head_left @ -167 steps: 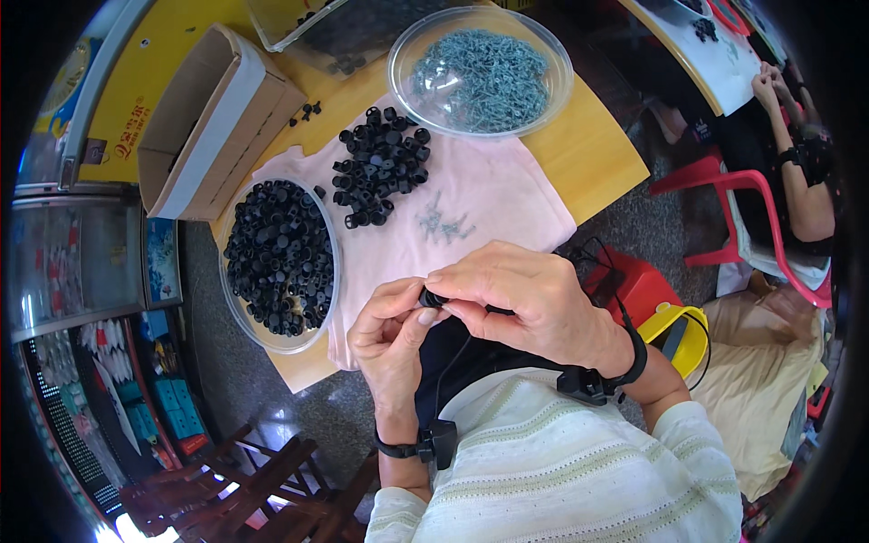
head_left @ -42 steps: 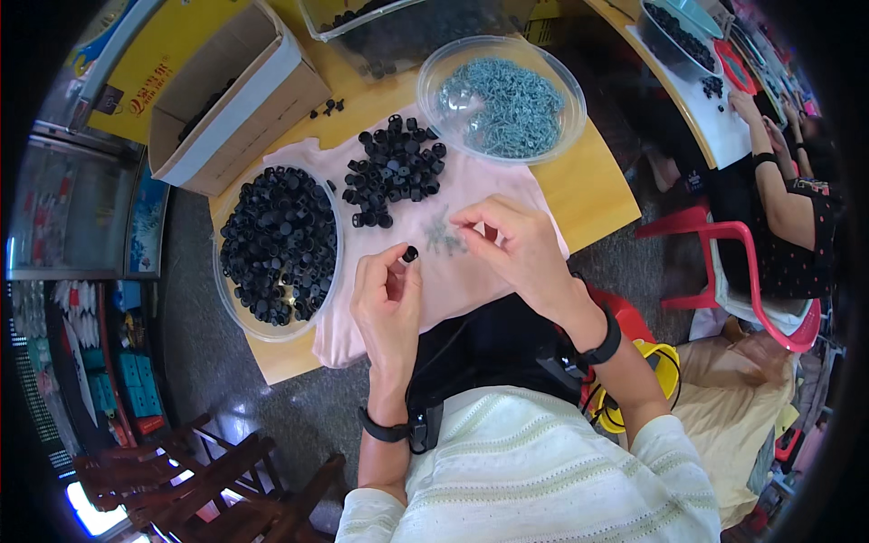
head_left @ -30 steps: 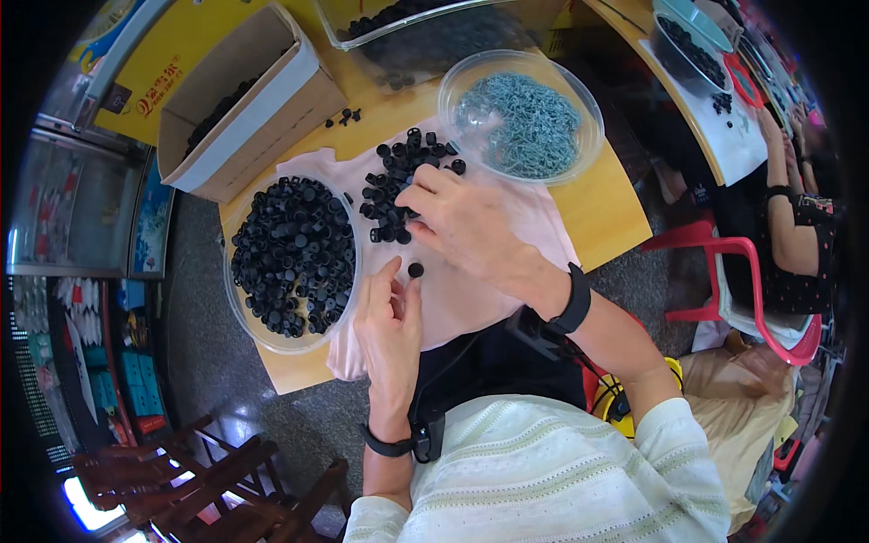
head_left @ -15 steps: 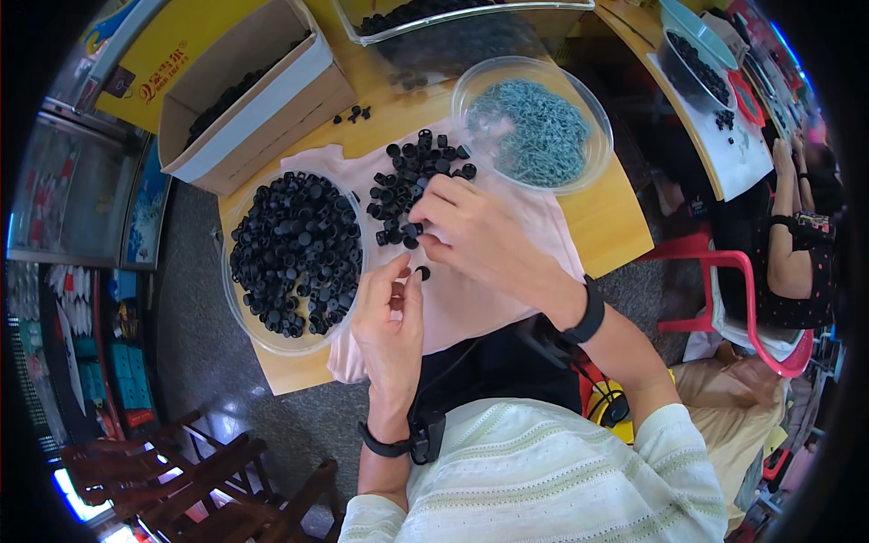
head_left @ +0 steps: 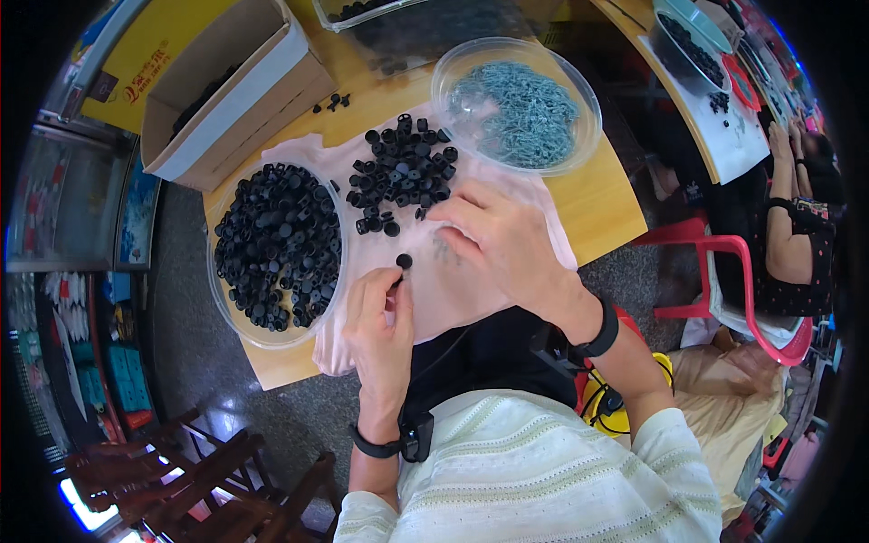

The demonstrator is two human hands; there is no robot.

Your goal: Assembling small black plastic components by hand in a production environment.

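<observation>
My left hand [head_left: 378,317] is pinched, with a small round black cap [head_left: 404,261] at the tips of its thumb and forefinger, above the pink cloth [head_left: 434,299]. My right hand [head_left: 511,244] hovers over the cloth with thumb and forefinger apart. Its forefinger tip is beside a small black piece [head_left: 421,214] at the near edge of a loose heap of black caps [head_left: 403,167]. Whether it touches that piece cannot be made out. To the left, a round clear tub [head_left: 341,271] holds many more black caps.
A clear tub [head_left: 593,136] of blue-grey small parts stands at the far right of the cloth. At the far left is a cardboard box [head_left: 240,136], near a few stray black pieces [head_left: 333,102]. A red plastic chair [head_left: 724,242] and another person [head_left: 783,235] are at right.
My right hand has drawn back a little to the right from the heap, its thumb and forefinger wider apart. The cap at my left fingertips shows more fully. The whole view has shifted slightly.
</observation>
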